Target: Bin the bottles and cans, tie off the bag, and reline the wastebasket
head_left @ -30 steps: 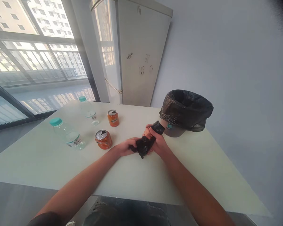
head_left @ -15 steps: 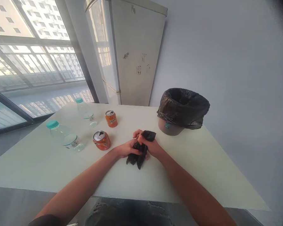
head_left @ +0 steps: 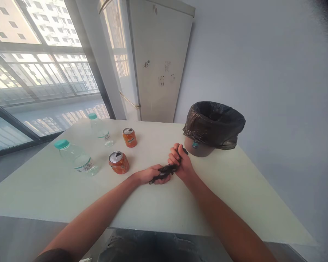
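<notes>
The left hand (head_left: 149, 175) and right hand (head_left: 182, 164) clench a bunched black plastic bag (head_left: 166, 170) between them, left of and nearer than the round brown bin (head_left: 202, 150); whether the bag touches the white tabletop (head_left: 153, 211) is unclear.

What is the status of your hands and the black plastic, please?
Left hand, right hand: both gripping. Black plastic: bunched between them. Lined bin: close beyond right hand. Cans: untouched, left.

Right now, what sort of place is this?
Probably a room in a home, perhaps an apartment: a marked white refrigerator stands beyond the table, and a large window looks onto tall buildings.
</notes>
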The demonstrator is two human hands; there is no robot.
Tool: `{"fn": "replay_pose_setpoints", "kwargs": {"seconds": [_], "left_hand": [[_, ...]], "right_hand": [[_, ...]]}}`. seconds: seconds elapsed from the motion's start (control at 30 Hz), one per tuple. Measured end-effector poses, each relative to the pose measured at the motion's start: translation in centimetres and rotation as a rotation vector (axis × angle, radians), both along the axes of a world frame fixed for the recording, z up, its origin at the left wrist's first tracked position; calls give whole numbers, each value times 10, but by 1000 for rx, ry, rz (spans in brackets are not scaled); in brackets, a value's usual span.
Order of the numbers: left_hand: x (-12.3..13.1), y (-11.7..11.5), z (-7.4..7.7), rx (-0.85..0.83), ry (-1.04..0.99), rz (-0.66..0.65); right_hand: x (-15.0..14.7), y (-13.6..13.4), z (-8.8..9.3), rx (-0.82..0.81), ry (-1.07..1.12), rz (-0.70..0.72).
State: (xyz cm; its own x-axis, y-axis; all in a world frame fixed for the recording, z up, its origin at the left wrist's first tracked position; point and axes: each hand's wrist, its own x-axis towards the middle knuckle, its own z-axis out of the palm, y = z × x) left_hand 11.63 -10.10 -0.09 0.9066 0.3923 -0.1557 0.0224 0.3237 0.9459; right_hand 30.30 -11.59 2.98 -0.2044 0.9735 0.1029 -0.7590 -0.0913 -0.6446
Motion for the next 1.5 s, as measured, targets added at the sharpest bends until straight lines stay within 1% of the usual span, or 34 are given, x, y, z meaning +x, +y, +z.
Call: {"fn": "replay_pose_setpoints", "kwargs": {"seconds": [0.07, 0.1, 0.2, 0.27, 0.33, 0.4, 0.47, 0.5, 0.57, 0.63, 0.67, 0.7, 0.77, 0.83, 0.87, 0.93, 0.97, 1.0, 1.07, 1.13, 1.2, 1.23, 1.3, 1.33, 1.4, 1.43, 1.5], "left_hand": [[0, -1, 1, -5, -47, -43], [1, -1, 1, -29, -78, -42], [4, -5, 4, -133, -171, 51], [6, -9, 6, -162, -184, 102], [8, -11, 6, -120, -123, 106], [9, -11, 5, -61, -58, 111], [9, -9, 4, -46, -55, 160], [9, -8, 4, -64, -69, 198], [9, -6, 3, -116, -88, 276], [9, -4, 2, -156, -81, 319], [9, -3, 1, -172, -79, 332], [9, -2, 0, -183, -82, 341], [9, 1, -3, -216, -110, 337], [8, 4, -6, -268, -156, 297], [7, 6, -7, -289, -179, 271], [6, 7, -9, -295, -207, 223], [5, 7, -9, -279, -207, 215], [5, 6, -10, -255, -193, 222], [5, 5, -11, -212, -136, 255], [7, 3, -13, -190, -98, 307], [9, 4, -16, -176, -103, 369], [11, 5, -17, -161, -115, 412], [12, 7, -19, -102, -124, 483], [12, 9, -19, -59, -117, 493], [11, 10, -18, 33, -86, 454], [11, 10, -17, 75, -71, 425], [10, 9, -14, 133, -53, 394]], "right_hand": [[5, 2, 3, 0, 10, -54], [7, 3, 4, -1, -4, -64], [6, 4, 3, 0, -125, -41], [2, 3, 1, 10, -216, -36], [-3, 1, -1, 29, -262, -45], [-6, 0, -1, 64, -257, -78], [-7, -1, -3, 101, -263, -97], [-8, 0, -4, 108, -288, -87], [-9, 2, -9, 96, -389, 0], [-10, 6, -17, 78, -493, 76], [-9, 8, -21, 84, -540, 70], [-7, 11, -24, 107, -591, 29], [-1, 15, -29, 229, -737, -126], [8, 17, -29, 439, -976, -263], [12, 18, -27, 549, -1112, -301], [18, 18, -24, 721, -1350, -320], [19, 17, -22, 776, -1432, -309], [18, 17, -20, 815, -1487, -289], [17, 15, -17, 861, -1516, -238], [19, 14, -14, 848, -1452, -176], [25, 14, -13, 782, -1326, -126], [29, 15, -13, 728, -1247, -102], [35, 18, -14, 561, -1092, -69], [37, 19, -15, 463, -1025, -51], [35, 19, -17, 300, -938, 39], [32, 18, -17, 249, -915, 117], [25, 15, -17, 210, -883, 297]]}}
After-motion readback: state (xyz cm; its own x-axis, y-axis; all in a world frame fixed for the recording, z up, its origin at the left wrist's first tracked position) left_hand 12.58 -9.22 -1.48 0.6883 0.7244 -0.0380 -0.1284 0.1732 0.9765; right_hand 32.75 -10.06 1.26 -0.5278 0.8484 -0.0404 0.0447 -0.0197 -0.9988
